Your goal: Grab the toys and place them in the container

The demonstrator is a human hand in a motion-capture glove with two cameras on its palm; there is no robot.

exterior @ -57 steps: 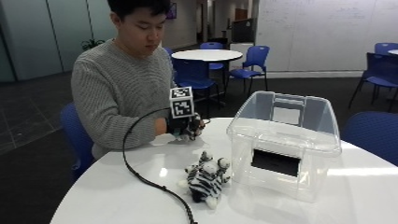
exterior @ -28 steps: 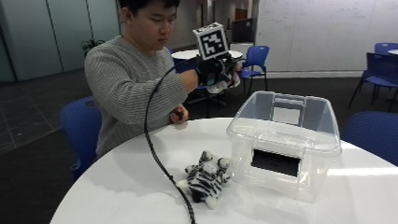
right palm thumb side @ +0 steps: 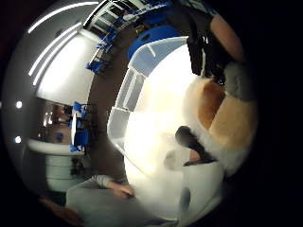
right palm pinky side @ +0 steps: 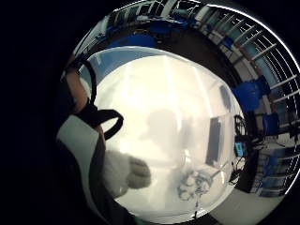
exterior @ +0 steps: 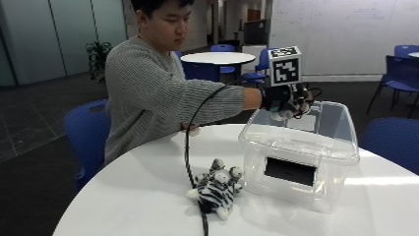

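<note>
From outside, the gloved right hand (exterior: 286, 101) hangs above the open top of the clear container (exterior: 298, 155), fingers curled round a small plush toy (exterior: 286, 115) that barely shows. The thumb-side palm view reveals that toy (right palm thumb side: 222, 120) as tan and white, close against the palm, over the container's pale interior (right palm thumb side: 142, 80). Whether anything lies inside cannot be told. A zebra toy (exterior: 216, 189) lies on the table (exterior: 131, 196), just beside the container's near wall.

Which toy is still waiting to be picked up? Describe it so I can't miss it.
On the round white table, look just beside the clear container, on the person's side. The zebra lies there: black and white stripes, untouched, while the other toy is gripped in the gloved right hand over the container.
</note>
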